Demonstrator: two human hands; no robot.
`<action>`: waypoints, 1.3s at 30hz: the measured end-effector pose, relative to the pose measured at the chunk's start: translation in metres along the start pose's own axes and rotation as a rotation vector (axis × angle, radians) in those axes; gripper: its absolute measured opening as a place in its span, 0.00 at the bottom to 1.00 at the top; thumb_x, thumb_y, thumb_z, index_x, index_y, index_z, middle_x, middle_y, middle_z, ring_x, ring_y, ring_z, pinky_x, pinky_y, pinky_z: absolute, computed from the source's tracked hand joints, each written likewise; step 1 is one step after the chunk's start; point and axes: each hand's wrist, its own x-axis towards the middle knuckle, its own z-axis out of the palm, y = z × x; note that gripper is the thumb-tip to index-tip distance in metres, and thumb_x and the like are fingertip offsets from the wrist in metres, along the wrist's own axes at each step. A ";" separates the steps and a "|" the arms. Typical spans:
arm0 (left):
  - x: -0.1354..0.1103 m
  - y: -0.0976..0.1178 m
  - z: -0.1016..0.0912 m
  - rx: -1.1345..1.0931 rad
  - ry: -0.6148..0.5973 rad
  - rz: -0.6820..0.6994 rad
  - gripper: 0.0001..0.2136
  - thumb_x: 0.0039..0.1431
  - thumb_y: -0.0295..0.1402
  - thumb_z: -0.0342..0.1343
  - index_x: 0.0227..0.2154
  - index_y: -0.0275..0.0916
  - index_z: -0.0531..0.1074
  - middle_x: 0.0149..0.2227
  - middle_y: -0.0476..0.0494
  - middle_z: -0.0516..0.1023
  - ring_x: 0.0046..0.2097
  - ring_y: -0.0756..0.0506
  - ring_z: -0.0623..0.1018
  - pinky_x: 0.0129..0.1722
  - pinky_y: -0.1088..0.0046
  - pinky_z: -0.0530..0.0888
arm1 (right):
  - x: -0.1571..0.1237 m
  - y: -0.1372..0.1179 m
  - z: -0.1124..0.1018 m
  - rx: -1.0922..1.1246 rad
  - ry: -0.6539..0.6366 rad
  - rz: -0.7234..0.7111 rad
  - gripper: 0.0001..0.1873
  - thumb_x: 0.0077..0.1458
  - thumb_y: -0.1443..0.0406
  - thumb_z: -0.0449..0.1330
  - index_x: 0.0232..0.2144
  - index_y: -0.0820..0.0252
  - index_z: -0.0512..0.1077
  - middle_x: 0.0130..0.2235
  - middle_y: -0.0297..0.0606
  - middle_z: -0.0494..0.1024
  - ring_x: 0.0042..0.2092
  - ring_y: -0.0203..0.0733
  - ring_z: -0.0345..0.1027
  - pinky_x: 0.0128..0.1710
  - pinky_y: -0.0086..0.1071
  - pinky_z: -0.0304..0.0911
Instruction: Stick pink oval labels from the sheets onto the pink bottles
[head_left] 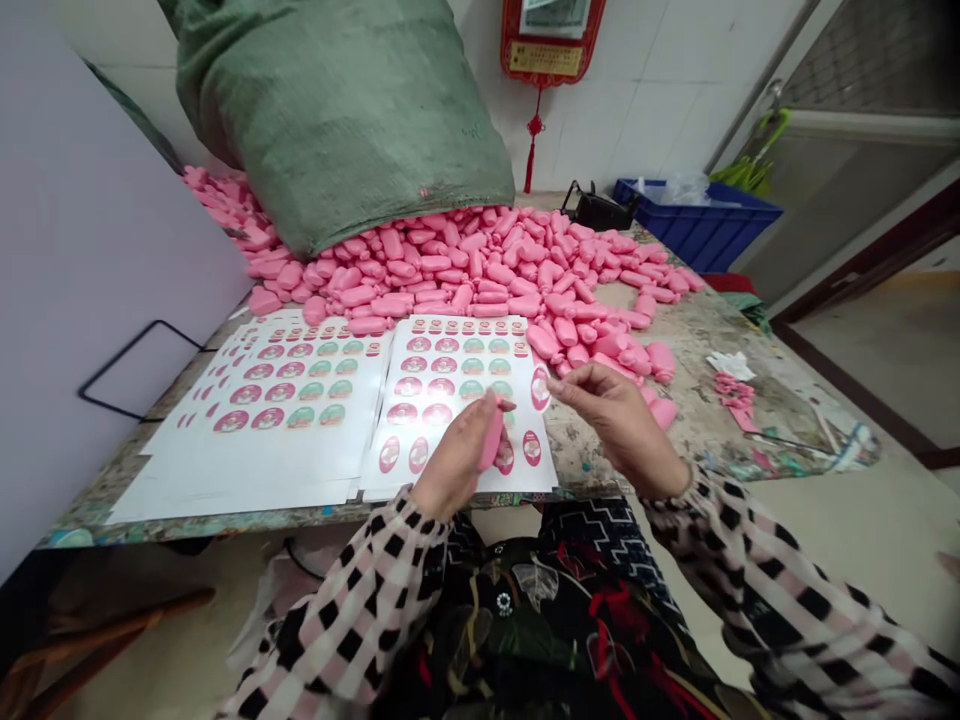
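Note:
My left hand (463, 450) is closed around a small pink plastic bottle (491, 440), held just above the front of a sticker sheet (472, 470). Between the thumb and fingertips of my right hand (626, 425) is the edge of an oval pink sticker (540, 388), at the sheet's right side. Whether that sticker is fully off the sheet I cannot tell. Rows of pink and green oval labels cover the sheet. To its left lies a fanned stack of similar sticker sheets (247, 465). A large heap of pink bottles (480, 265) spreads behind the sheets.
A green woven sack (345, 120) leans over the heap. At the back right stand a blue crate (690, 225) and a black object (600, 208). Pink scraps (736, 395) and white crumpled paper (731, 365) lie on the worn table (600, 470) at right. A pale panel (97, 250) borders the left.

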 end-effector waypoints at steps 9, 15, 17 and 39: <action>0.005 -0.003 0.007 -0.737 -0.038 -0.282 0.23 0.53 0.52 0.50 0.38 0.35 0.70 0.26 0.47 0.70 0.26 0.52 0.71 0.25 0.75 0.71 | -0.022 0.004 0.030 -0.052 -0.176 0.055 0.14 0.46 0.55 0.63 0.23 0.59 0.66 0.25 0.31 0.71 0.25 0.33 0.62 0.26 0.29 0.60; 0.005 -0.005 0.005 -0.762 -0.095 -0.266 0.24 0.53 0.53 0.48 0.38 0.35 0.71 0.26 0.46 0.70 0.26 0.52 0.72 0.25 0.76 0.71 | -0.022 0.015 0.030 -0.159 -0.180 0.051 0.16 0.47 0.53 0.61 0.25 0.58 0.66 0.24 0.32 0.73 0.24 0.35 0.66 0.27 0.32 0.63; 0.006 -0.006 0.005 -0.765 -0.097 -0.263 0.23 0.54 0.52 0.48 0.38 0.35 0.71 0.27 0.47 0.70 0.26 0.52 0.71 0.25 0.76 0.70 | -0.021 0.017 0.030 -0.174 -0.179 0.044 0.16 0.48 0.53 0.61 0.25 0.58 0.66 0.23 0.31 0.72 0.23 0.35 0.65 0.27 0.31 0.62; 0.006 -0.007 0.012 -0.599 0.019 -0.198 0.25 0.54 0.54 0.45 0.38 0.35 0.68 0.24 0.47 0.70 0.23 0.51 0.71 0.22 0.76 0.69 | -0.022 0.023 0.029 -0.404 -0.178 -0.005 0.14 0.50 0.52 0.58 0.27 0.57 0.67 0.26 0.33 0.74 0.29 0.38 0.69 0.31 0.31 0.62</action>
